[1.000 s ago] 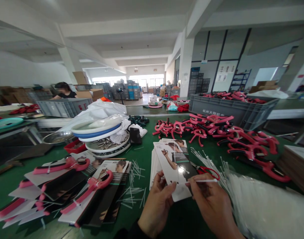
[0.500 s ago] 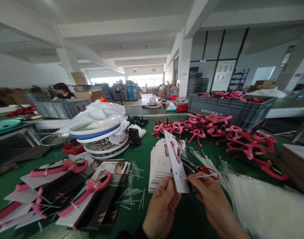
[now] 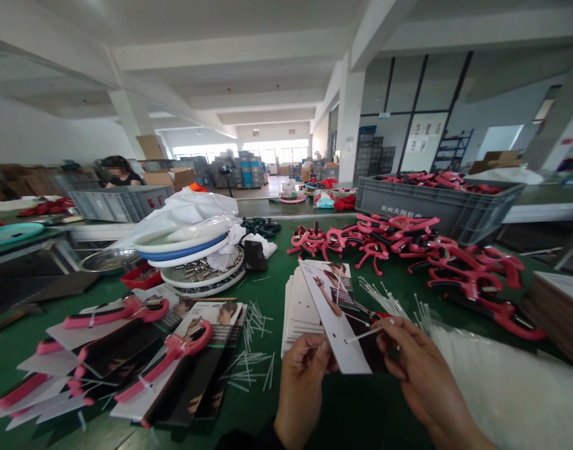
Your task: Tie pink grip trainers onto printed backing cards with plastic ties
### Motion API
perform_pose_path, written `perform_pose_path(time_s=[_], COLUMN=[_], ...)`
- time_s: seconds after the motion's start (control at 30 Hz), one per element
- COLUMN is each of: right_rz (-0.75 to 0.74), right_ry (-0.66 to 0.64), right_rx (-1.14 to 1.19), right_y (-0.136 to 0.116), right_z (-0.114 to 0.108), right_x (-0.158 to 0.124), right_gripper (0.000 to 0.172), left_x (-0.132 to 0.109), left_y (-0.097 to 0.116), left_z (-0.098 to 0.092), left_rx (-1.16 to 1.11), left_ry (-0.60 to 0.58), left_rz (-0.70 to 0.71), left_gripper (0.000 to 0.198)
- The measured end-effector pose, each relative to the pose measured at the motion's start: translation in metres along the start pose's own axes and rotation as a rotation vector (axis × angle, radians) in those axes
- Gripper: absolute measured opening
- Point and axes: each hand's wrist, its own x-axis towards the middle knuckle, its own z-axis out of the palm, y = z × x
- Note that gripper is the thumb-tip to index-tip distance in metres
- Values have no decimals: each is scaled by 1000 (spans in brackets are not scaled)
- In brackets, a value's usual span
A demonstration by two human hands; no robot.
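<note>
**Two hands hold a printed card and a white cable tie above a green tabletop**

The left hand [image 3: 303, 387] grips the lower part of a printed backing card [image 3: 336, 312], fingers closed around its edge, and the card stands tilted up over the tabletop [image 3: 277, 412]. The right hand [image 3: 422, 369] is narrowed to a pinch on a thin white cable tie [image 3: 364, 334], which points left towards the card's face. The tie's tip reaches the card near its punched holes, but whether it passes through one is hard to tell.

Just behind the held card lies a stack of similar cards [image 3: 296, 319], and a small red-handled tool [image 3: 378, 316] shows beyond the card's right edge. Loose cable ties [image 3: 249, 369] are scattered just left of the left hand. A clear plastic bag of white cable ties [image 3: 497, 394] lies beside the right hand, with more ties fanning out from it.

Further left, red-and-black handled tools mounted on cards [image 3: 174, 353] overlap in rows. A heap of loose red-and-black handled tools [image 3: 399, 240] covers the tabletop ahead, in front of a grey plastic crate [image 3: 436, 206] filled with more of them. Stacked round trays [image 3: 192, 250] hold small metal parts. Across the room, a co-worker [image 3: 120, 172] sits behind another grey crate [image 3: 117, 203].
</note>
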Motion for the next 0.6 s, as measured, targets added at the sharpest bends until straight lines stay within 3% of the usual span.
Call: perform_pose_path(time_s=[0.07,0.13,0.23,0.3,0.37,0.47,0.6], right_rz=[-25,-154,-667,-1054,-1255,-1257,-1260], right_ry=[7,62,122,10,-99,-150,-203], right_rx=[-103,-316,-729,-961,-1121,-1220,-1145], right_y=[2,6,14,20,24,24,22], right_z=[-3,-6,-11,-12,-11,-7,-7], right_x=[-2,-9,-25,-33,-35,-27,-18], right_gripper=[31,31,42,49,49,41,30], left_x=[0,1,3,2,2,1,1], left_y=[0,0,1,2,3,2,3], left_z=[1,1,1,1,1,0,1], left_rx=[18,28,6,-9,8,62,52], left_ry=[-3,2,12,2,-18,-35,-49], left_rz=[16,33,52,67,103,165,174], left_gripper=[31,31,28,25,23,19,16])
